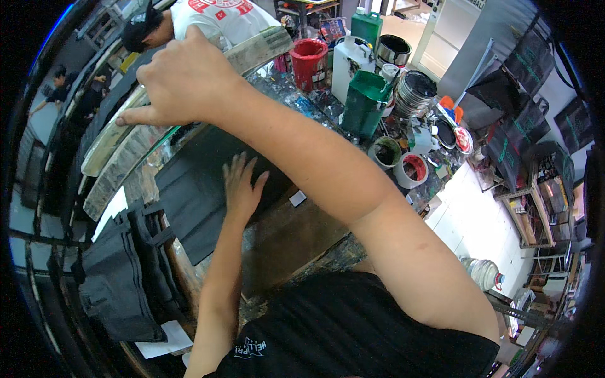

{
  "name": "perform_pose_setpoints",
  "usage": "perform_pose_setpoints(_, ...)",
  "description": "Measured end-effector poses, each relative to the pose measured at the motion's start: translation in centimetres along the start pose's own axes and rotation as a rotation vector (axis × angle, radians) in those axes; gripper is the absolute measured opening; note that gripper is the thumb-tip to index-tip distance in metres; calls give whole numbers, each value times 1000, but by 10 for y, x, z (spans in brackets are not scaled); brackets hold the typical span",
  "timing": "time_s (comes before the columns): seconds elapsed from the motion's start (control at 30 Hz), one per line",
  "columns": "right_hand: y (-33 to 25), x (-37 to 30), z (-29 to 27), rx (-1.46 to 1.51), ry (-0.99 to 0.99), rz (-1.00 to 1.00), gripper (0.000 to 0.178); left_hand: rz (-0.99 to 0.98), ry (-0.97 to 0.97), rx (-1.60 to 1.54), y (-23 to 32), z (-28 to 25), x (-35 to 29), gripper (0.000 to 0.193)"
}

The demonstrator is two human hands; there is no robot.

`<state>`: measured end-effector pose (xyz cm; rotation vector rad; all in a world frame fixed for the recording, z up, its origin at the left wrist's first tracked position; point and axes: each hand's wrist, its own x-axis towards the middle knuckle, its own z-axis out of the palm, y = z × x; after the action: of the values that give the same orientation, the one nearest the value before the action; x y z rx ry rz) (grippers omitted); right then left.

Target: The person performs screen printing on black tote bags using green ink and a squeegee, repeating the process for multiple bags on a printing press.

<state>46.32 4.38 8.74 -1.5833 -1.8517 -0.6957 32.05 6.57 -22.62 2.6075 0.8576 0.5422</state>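
Note:
My left hand [242, 192] lies with fingers spread on a flat black fabric piece [189, 183] on the worktable. Across the picture stretches my right arm, and my right hand [183, 85] is closed at a worn wooden frame [261, 50], its thumb pointing left. The curled fingers are partly hidden, but they appear to grip the frame's bar. The frame stands raised over the far left side of the fabric. Beside the left forearm is a pile of folded black fabric bags [116, 277].
Paint-stained containers crowd the table's right: a red bucket [309, 63], a white jug [350, 66], a green cut-open jug [365, 104], stacked can lids [416, 93] and tape rolls [411, 170]. A person in a white shirt [220, 19] bends beyond the frame. A water bottle [484, 274] stands lower right.

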Motion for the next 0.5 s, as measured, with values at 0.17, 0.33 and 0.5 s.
perform_pose_setpoints(0.17,-7,28,-30,165,-329,-19,76,-448,-155,322,27,-19,-98,82)
perform_pose_setpoints(0.33,-10,44,-41,46,-460,91,79,-259,-89,355,11,-1,-57,79)
perform_pose_setpoints(0.5,-6,43,-32,101,-454,-24,81,-271,-32,381,17,10,-54,73)
